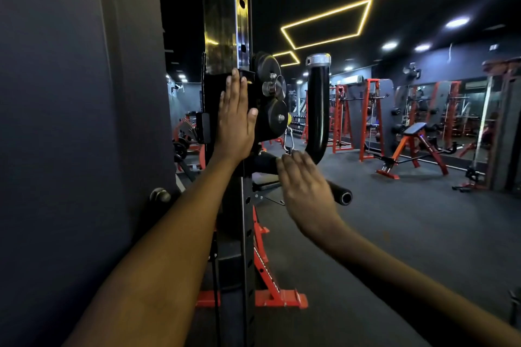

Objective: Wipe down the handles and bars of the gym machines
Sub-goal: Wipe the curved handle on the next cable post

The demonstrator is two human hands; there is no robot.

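Observation:
A black upright post (225, 8) with adjustment holes carries a black pulley carriage (269, 98). My left hand (235, 118) lies flat against the carriage's side, fingers straight and pointing up. A curved black handle bar (318, 110) with a silver end cap hangs from a carabiner (288, 142) under the pulleys. Its other end (344, 196) points toward me. My right hand (306, 191) is spread over the lower part of this bar, fingers straight and relaxed, hiding that section. No cloth shows in either hand.
A dark padded wall panel (70, 121) fills the left side. The post stands on a red base (279, 298). Further back on the dark floor stand an incline bench (411, 146), red racks (372, 118) and a mirrored wall (451, 110).

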